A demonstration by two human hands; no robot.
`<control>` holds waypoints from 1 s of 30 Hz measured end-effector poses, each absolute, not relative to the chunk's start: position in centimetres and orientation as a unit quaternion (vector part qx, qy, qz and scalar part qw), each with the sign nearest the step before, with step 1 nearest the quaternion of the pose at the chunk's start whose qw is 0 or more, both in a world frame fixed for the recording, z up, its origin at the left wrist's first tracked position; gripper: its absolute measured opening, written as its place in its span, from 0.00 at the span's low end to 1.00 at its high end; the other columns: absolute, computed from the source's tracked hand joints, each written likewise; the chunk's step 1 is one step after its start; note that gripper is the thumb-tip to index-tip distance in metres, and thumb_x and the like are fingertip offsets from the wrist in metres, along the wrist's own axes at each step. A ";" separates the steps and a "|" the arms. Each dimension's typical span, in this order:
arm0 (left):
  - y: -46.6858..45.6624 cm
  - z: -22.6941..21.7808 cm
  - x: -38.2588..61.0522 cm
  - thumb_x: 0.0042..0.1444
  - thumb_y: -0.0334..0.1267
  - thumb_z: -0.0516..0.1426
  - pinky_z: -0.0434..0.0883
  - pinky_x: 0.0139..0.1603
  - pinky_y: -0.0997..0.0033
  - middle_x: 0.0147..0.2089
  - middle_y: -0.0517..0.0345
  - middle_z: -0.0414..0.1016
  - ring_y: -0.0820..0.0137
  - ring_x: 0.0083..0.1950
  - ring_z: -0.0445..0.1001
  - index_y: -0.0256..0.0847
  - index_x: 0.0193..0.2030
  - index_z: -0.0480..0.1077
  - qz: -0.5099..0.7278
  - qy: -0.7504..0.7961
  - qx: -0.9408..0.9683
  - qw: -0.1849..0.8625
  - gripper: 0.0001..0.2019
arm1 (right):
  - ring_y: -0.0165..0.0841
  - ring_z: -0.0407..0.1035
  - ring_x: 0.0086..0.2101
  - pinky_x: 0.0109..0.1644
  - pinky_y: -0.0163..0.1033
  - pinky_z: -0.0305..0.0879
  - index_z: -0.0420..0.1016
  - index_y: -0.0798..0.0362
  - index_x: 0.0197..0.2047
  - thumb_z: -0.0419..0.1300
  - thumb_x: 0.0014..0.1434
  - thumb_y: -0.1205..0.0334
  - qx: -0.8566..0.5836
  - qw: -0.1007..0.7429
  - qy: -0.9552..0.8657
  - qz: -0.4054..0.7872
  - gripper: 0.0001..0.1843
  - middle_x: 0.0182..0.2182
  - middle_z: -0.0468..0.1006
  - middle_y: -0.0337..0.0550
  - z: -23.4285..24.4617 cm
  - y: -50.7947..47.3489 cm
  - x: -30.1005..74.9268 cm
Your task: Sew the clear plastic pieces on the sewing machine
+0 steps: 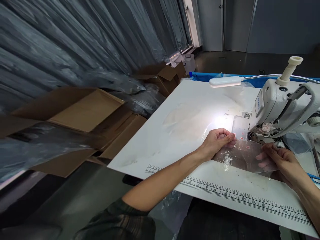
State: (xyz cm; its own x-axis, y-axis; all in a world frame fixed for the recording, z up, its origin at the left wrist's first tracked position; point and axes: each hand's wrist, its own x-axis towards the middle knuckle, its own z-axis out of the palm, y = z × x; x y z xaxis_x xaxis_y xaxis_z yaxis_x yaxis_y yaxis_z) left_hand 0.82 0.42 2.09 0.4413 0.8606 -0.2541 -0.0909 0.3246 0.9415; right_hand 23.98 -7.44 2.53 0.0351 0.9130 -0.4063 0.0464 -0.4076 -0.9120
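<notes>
A clear plastic sheet with small red marks lies on the white sewing table, its far edge under the needle of the white sewing machine. My left hand pinches the sheet's left edge, fingers curled. My right hand holds the sheet's right side, fingers partly beneath the plastic. Both hands sit just in front of the presser foot.
A lamp on a flexible arm lights the table. A printed ruler runs along the table's near edge. Open cardboard boxes stand left of the table, against grey plastic sheeting. Blue material lies behind the table.
</notes>
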 end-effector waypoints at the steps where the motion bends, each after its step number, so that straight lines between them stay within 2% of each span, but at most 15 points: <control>1: 0.4 2.1 0.9 0.44 0.55 0.72 0.78 0.49 0.61 0.42 0.48 0.82 0.67 0.41 0.81 0.36 0.34 0.72 0.346 0.400 0.457 0.715 0.25 | 0.40 0.80 0.30 0.30 0.41 0.79 0.71 0.52 0.38 0.68 0.47 0.29 -0.611 0.385 -0.384 0.575 0.33 0.35 0.84 0.51 2.4 -7.5 24.0; 4: 0.3 2.2 1.0 0.41 0.60 0.72 0.76 0.56 0.58 0.52 0.41 0.80 0.61 0.50 0.81 0.35 0.36 0.71 0.368 0.368 0.425 0.740 0.30 | 0.42 0.80 0.29 0.29 0.43 0.79 0.72 0.51 0.37 0.67 0.47 0.29 -0.611 0.401 -0.381 0.566 0.32 0.33 0.84 0.50 2.1 -7.4 23.9; 7: 0.0 2.3 1.1 0.44 0.61 0.70 0.76 0.57 0.58 0.55 0.40 0.78 0.60 0.54 0.79 0.35 0.36 0.68 0.369 0.342 0.414 0.758 0.30 | 0.40 0.78 0.25 0.27 0.42 0.78 0.73 0.50 0.36 0.65 0.51 0.30 -0.608 0.407 -0.405 0.548 0.29 0.28 0.82 0.47 2.1 -7.2 24.0; 10: -0.1 2.4 1.2 0.45 0.61 0.70 0.77 0.54 0.60 0.53 0.41 0.79 0.61 0.52 0.80 0.36 0.37 0.66 0.371 0.338 0.414 0.760 0.30 | 0.37 0.75 0.23 0.25 0.41 0.76 0.73 0.49 0.35 0.65 0.52 0.32 -0.605 0.413 -0.403 0.548 0.27 0.27 0.81 0.45 2.0 -7.2 24.0; 14: -0.1 2.0 1.2 0.44 0.63 0.69 0.78 0.49 0.63 0.47 0.42 0.80 0.63 0.47 0.81 0.37 0.37 0.65 0.366 0.343 0.429 0.751 0.31 | 0.37 0.74 0.23 0.24 0.41 0.74 0.74 0.50 0.38 0.65 0.51 0.31 -0.614 0.423 -0.392 0.539 0.29 0.28 0.80 0.45 1.8 -7.4 23.7; 16: 0.2 1.8 1.1 0.48 0.64 0.67 0.78 0.45 0.62 0.44 0.44 0.81 0.65 0.42 0.82 0.39 0.37 0.64 0.347 0.348 0.464 0.737 0.30 | 0.37 0.73 0.23 0.24 0.42 0.72 0.74 0.50 0.40 0.63 0.52 0.30 -0.632 0.417 -0.421 0.499 0.30 0.27 0.80 0.45 1.7 -7.4 23.7; 18: 0.6 1.6 0.9 0.55 0.62 0.63 0.77 0.39 0.63 0.40 0.48 0.80 0.66 0.37 0.81 0.40 0.37 0.63 0.320 0.380 0.542 0.678 0.25 | 0.38 0.72 0.23 0.27 0.43 0.70 0.74 0.50 0.37 0.60 0.53 0.31 -0.669 0.394 -0.485 0.403 0.28 0.26 0.78 0.45 1.6 -7.3 23.9; 20: 1.1 1.7 0.6 0.60 0.55 0.62 0.75 0.36 0.64 0.40 0.49 0.79 0.66 0.36 0.79 0.41 0.39 0.64 0.305 0.442 0.652 0.536 0.19 | 0.39 0.70 0.23 0.29 0.44 0.66 0.72 0.48 0.33 0.56 0.55 0.34 -0.716 0.350 -0.543 0.267 0.25 0.23 0.76 0.45 1.6 -7.1 24.3; 21: 1.3 1.7 0.5 0.60 0.51 0.62 0.74 0.36 0.64 0.42 0.48 0.79 0.64 0.38 0.79 0.40 0.41 0.65 0.300 0.471 0.702 0.442 0.17 | 0.39 0.69 0.23 0.29 0.43 0.63 0.71 0.48 0.31 0.54 0.55 0.36 -0.734 0.324 -0.560 0.209 0.23 0.22 0.75 0.44 1.6 -7.0 24.4; 24: 1.3 2.0 0.2 0.64 0.44 0.60 0.73 0.45 0.60 0.56 0.43 0.75 0.57 0.53 0.76 0.39 0.50 0.69 0.270 0.462 0.817 0.214 0.13 | 0.39 0.66 0.21 0.28 0.42 0.58 0.69 0.47 0.29 0.50 0.56 0.39 -0.750 0.274 -0.582 0.155 0.21 0.18 0.71 0.42 1.7 -6.7 24.6; 26: 0.7 2.0 0.1 0.67 0.45 0.57 0.71 0.54 0.56 0.61 0.45 0.73 0.56 0.59 0.73 0.41 0.55 0.70 0.221 0.351 0.895 0.165 0.14 | 0.39 0.67 0.22 0.28 0.42 0.58 0.67 0.46 0.28 0.51 0.55 0.37 -0.737 0.254 -0.599 0.183 0.22 0.19 0.72 0.42 1.8 -6.6 24.6; 28: -0.1 1.8 0.0 0.67 0.48 0.57 0.66 0.64 0.51 0.66 0.45 0.70 0.56 0.64 0.70 0.41 0.60 0.68 0.158 0.211 0.954 0.146 0.20 | 0.38 0.69 0.23 0.28 0.41 0.58 0.66 0.47 0.29 0.56 0.51 0.36 -0.725 0.230 -0.617 0.204 0.22 0.23 0.76 0.42 1.9 -6.4 24.7; 30: -1.0 1.5 0.0 0.66 0.53 0.57 0.59 0.70 0.49 0.70 0.42 0.64 0.54 0.69 0.65 0.39 0.65 0.64 0.105 0.134 0.978 0.121 0.27 | 0.38 0.70 0.24 0.28 0.40 0.58 0.65 0.47 0.30 0.58 0.48 0.40 -0.726 0.202 -0.627 0.197 0.19 0.25 0.78 0.42 2.1 -6.3 24.9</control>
State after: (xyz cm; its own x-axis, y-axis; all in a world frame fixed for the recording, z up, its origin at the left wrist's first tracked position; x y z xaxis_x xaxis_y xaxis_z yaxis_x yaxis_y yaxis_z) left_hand -0.01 -1.03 1.53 0.9422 0.2868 0.1731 0.2357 -0.9348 0.2657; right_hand 24.88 -6.29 2.09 0.1368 0.9901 -0.0328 0.8312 -0.1327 -0.5399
